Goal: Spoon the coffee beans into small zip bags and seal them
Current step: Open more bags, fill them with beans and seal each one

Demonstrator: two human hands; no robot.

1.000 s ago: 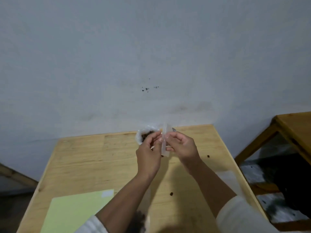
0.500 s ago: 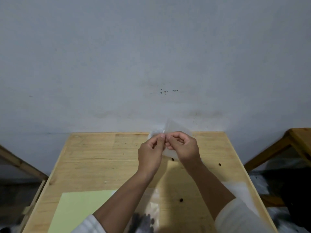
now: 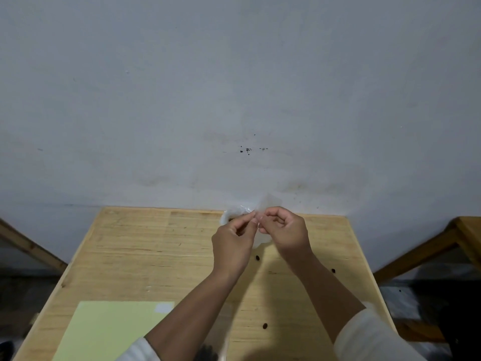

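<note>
The small zip bag (image 3: 263, 220) is up off the bench (image 3: 156, 256), held between my two hands near the far edge, its clear film showing above and below the fingertips. My left hand (image 3: 233, 243) pinches one side of it with thumb and forefinger curled in, and my right hand (image 3: 285, 230) pinches the other side the same way, the two sets of fingers almost touching. I judge this to be either working the mouth open or pressing the zip closed; I cannot tell which, nor whether any beans are inside. The bag looks very light, thin and floppy, likely slick, so I would take hold right at the zip strip, where the film is stiffer, and keep the pinch short so it does not fold over. Just behind my hands sits a clear container (image 3: 234, 214) with dark beans in it, mostly hidden. A few loose coffee beans (image 3: 257, 257) lie scattered on the wood near my forearms. A pale green sheet (image 3: 109, 332) lies at the near left, and something dark and blurred sits at the near edge between my sleeves.
</note>
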